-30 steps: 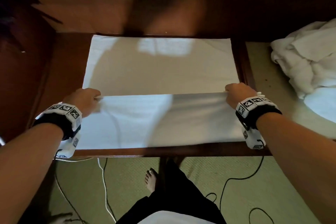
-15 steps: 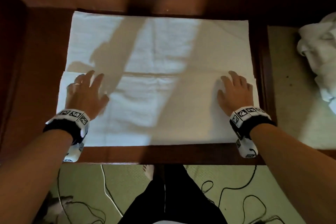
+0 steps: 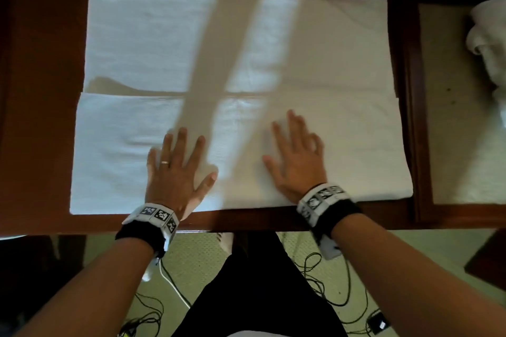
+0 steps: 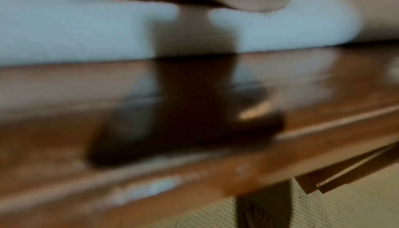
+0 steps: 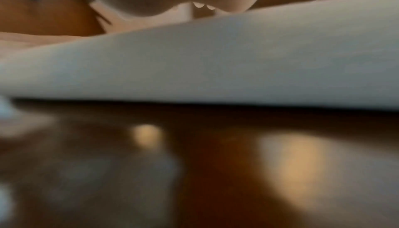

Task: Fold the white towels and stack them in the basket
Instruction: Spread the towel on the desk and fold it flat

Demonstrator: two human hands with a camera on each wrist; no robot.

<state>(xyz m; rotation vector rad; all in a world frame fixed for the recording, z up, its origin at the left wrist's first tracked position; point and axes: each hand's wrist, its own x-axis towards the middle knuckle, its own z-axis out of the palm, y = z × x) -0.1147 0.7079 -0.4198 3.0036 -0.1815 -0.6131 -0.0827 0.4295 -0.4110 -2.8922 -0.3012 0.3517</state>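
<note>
A white towel (image 3: 137, 44) lies spread on the dark wooden table (image 3: 41, 90), its near part folded up over itself so the folded edge runs across the middle. My left hand (image 3: 178, 164) lies flat on the folded layer, fingers spread, left of centre. Just right of centre my right hand (image 3: 297, 156) presses flat on the same layer. Both wrist views are blurred: the towel's near edge (image 4: 75, 31) shows above the table top (image 4: 194, 112), and the same edge of the towel (image 5: 215, 60) fills the right wrist view. No basket is in view.
A heap of crumpled white towels (image 3: 487, 44) sits at the right edge on a pale surface (image 3: 451, 131) beside the table. Cables (image 3: 323, 282) trail over the green floor below the table's front edge. My legs stand close to that edge.
Both hands let go of the towel's edge after folding it up, went flat, then slid inward from the towel's outer ends toward its middle.
</note>
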